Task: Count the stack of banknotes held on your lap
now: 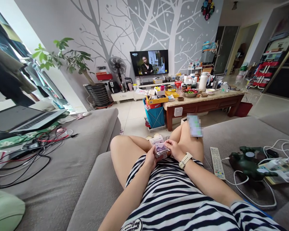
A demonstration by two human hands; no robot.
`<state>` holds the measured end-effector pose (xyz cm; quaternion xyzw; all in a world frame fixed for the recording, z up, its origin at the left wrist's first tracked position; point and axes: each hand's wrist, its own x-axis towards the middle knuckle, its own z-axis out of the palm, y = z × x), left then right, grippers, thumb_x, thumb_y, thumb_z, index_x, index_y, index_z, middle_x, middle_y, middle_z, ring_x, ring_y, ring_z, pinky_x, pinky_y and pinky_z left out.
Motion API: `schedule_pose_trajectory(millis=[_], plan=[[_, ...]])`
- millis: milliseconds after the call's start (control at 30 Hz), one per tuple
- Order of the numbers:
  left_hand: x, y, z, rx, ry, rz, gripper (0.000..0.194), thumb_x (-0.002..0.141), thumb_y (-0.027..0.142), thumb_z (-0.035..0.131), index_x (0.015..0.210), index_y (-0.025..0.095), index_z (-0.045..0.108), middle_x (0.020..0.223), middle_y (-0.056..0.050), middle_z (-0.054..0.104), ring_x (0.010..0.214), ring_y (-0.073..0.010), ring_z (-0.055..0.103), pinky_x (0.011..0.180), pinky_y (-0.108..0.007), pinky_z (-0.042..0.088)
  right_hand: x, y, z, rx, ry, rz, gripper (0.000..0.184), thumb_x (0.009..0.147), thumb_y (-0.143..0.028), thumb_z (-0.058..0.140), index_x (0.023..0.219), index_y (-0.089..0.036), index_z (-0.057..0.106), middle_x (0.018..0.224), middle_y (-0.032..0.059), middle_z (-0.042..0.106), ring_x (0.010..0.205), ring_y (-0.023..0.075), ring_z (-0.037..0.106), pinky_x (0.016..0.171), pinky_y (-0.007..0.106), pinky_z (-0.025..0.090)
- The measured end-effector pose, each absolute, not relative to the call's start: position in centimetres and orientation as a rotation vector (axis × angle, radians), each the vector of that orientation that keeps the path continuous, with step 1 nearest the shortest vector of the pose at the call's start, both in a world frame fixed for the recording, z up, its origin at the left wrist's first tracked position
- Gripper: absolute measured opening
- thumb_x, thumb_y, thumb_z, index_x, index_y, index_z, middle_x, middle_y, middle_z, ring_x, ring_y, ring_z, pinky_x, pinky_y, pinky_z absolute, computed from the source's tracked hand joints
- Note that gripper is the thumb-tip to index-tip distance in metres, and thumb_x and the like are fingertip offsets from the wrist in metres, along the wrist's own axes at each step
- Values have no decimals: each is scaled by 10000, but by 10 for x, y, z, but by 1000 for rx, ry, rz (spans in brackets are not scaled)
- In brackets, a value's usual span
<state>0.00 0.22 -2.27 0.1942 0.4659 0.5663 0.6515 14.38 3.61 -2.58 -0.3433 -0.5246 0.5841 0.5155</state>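
I sit on a grey sofa [91, 192] with my bare knees up, wearing striped clothes. My left hand [151, 158] is closed round a small stack of purple banknotes [160, 148] in my lap. My right hand [173, 149], with a white watch [185, 160] on its wrist, pinches the same stack from the right side. More notes [156, 140] lie fanned just beyond, between my knees. A phone [195, 125] rests on my right knee.
A remote [217, 162], a green toy figure [250, 163] and white cables lie on the sofa at right. A laptop [24, 118] and tangled cords sit at left. Ahead stand a cluttered wooden coffee table [202, 102], a blue bin [155, 116], a TV [149, 62] and a fan.
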Motion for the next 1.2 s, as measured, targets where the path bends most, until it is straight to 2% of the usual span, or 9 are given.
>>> schedule_pose_trajectory(millis=[167, 533, 767, 967, 1200], plan=[[1, 1, -20, 440, 1069, 1292, 323, 891, 347, 511, 1092, 124, 631, 955, -121, 699, 722, -191, 663, 597, -306, 549, 144, 34, -22, -847, -1254, 1404, 297, 686, -460, 664, 708, -179, 570, 576, -42, 456, 525, 99, 343, 525, 247, 268], [2, -2, -16, 434, 1052, 1300, 307, 890, 335, 514, 1071, 120, 637, 896, -106, 702, 682, -180, 655, 617, -319, 555, 144, 31, -14, -825, -1212, 1467, 303, 661, -456, 673, 671, -177, 552, 535, -57, 407, 499, 88, 305, 503, 247, 215], [1, -1, -19, 432, 1038, 1319, 294, 889, 333, 517, 1055, 120, 636, 886, -103, 701, 673, -173, 652, 626, -313, 552, 144, 32, -16, -801, -1219, 1466, 289, 675, -440, 675, 657, -181, 548, 537, -52, 425, 497, 91, 316, 506, 251, 236], [1, 1, -18, 443, 1015, 1279, 334, 886, 352, 513, 1094, 118, 627, 927, -123, 701, 685, -207, 665, 584, -336, 549, 144, 34, -21, -745, -1229, 1530, 313, 726, -476, 644, 675, -181, 552, 582, -11, 542, 502, 108, 410, 507, 254, 286], [1, 0, -19, 473, 1043, 1305, 244, 830, 281, 593, 992, 106, 646, 872, -127, 698, 705, -200, 660, 616, -327, 559, 142, 41, -29, -825, -1212, 1370, 359, 650, -460, 729, 679, -190, 495, 573, -54, 455, 526, 96, 369, 514, 236, 275]])
